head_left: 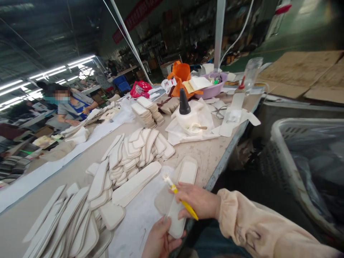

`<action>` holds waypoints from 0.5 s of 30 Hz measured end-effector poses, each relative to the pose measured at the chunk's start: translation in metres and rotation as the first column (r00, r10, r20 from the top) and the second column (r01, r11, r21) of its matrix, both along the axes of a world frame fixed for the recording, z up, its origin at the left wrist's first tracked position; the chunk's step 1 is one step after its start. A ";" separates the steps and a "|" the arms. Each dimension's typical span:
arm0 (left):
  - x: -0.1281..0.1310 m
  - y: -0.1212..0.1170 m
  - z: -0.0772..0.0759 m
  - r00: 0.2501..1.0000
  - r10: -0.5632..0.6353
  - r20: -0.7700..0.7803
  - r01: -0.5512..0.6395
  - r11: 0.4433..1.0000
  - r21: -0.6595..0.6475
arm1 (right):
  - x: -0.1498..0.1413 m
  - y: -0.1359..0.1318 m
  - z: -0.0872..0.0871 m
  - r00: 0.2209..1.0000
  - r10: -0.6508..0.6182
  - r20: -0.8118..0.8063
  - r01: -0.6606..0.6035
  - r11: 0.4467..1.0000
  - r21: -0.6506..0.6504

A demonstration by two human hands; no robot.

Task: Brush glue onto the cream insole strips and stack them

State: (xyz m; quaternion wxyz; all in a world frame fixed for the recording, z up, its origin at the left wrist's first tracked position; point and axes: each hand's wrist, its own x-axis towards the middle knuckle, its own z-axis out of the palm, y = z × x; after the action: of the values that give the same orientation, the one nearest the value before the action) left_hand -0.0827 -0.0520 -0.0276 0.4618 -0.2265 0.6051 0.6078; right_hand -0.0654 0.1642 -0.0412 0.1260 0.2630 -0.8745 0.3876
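Strip (177, 219): lower middle of the frame, long axis steep, leaning right toward its top.
Left hand (159, 237): you pinch its bottom end.
Right hand (198, 200): you grip the brush (190, 210) above its middle; touching or not, hard to tell.
Bristles: left of the strip.

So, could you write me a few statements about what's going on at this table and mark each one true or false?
1. The right hand holds a yellow-handled brush. True.
2. The left hand is empty. False: it holds the near end of a pale flat piece.
3. The black cone stands point upward. True.
4. The basin is dark green. False: it is light purple.
5. In the picture, the clear jar is left of the basin. False: it is to the right.
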 end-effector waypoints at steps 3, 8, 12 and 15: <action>-0.004 -0.002 -0.004 1.000 -0.009 0.030 0.009 1.000 0.003 | -0.003 -0.001 -0.007 0.997 0.003 0.078 -0.005 1.000 0.031; -0.005 -0.005 -0.005 0.999 -0.010 0.053 0.007 0.999 0.049 | -0.016 0.036 -0.016 0.971 -0.186 0.148 0.175 0.981 0.087; 0.001 -0.007 -0.013 0.999 -0.018 0.030 0.012 0.982 0.187 | -0.024 0.055 -0.031 0.907 -0.392 0.150 0.386 0.920 0.068; 0.002 -0.010 -0.021 0.997 0.013 -0.080 0.010 0.958 0.285 | -0.026 0.064 -0.045 0.843 -0.533 0.070 0.537 0.842 -0.061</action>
State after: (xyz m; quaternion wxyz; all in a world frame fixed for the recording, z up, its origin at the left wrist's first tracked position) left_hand -0.0803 -0.0617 -0.0486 0.4641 -0.1330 0.5294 0.6976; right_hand -0.0919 0.2286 -0.0866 0.2170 -0.0061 -0.9002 0.3776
